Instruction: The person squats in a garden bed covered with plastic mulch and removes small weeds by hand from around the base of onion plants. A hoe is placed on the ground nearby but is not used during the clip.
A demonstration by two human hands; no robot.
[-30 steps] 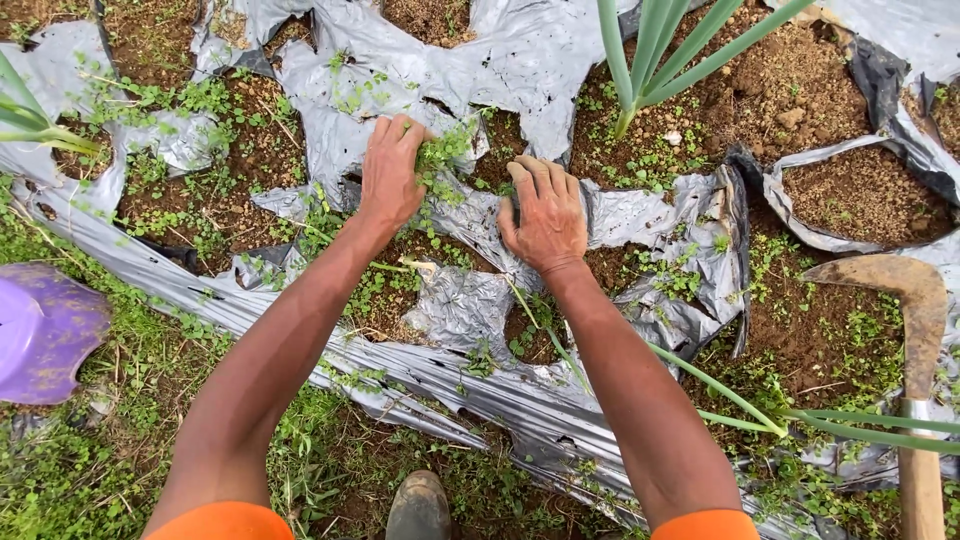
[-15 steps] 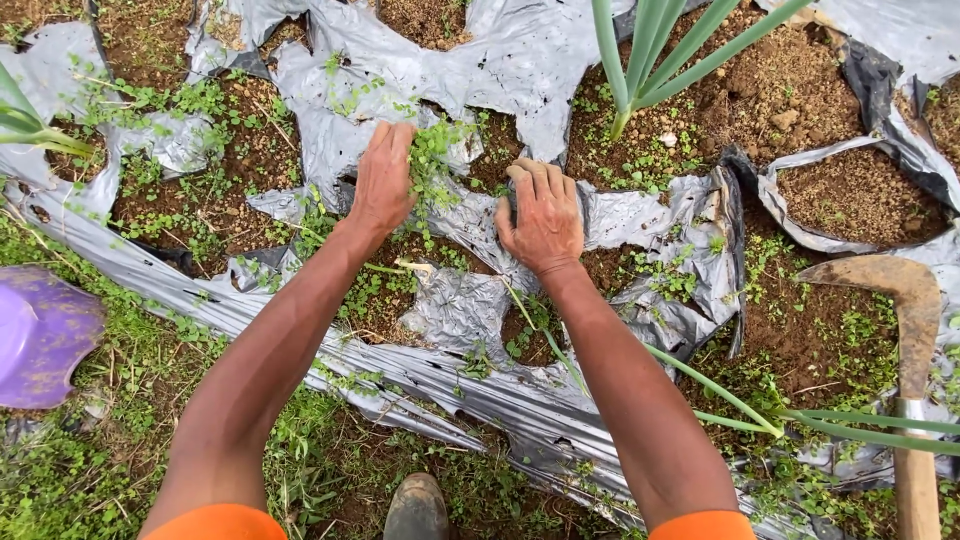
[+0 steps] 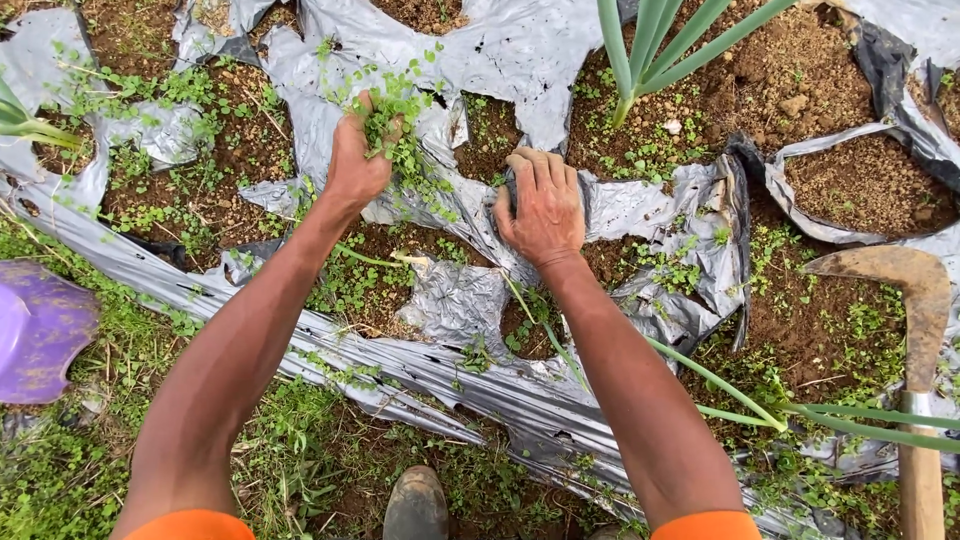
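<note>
We have our left hand closed around a clump of small-leaved weeds, lifted just clear of the torn silver plastic mulch at the middle of the bed. Our right hand lies flat, fingers together and bent over the edge of a fold of that sheet, pressing it down; it holds nothing that we can see, though its fingertips are hidden in the fold, so we cannot be sure.

By our reckoning we are only partway through the weeding. The handful in our left hand is out of the ground, and the soil patch at the far right looks nearly bare. Much is left: the opening to the left is thick with the same weeds, more grow around the base of the green onion plant at the far side, more in the opening just near our hands, and more on the right by the hoe that lies there untouched. The grass along the near edge, by our boot, is also uncleared.

A purple plastic basin sits at the left edge, well apart from both hands; whether anything lies in it we cannot tell.
</note>
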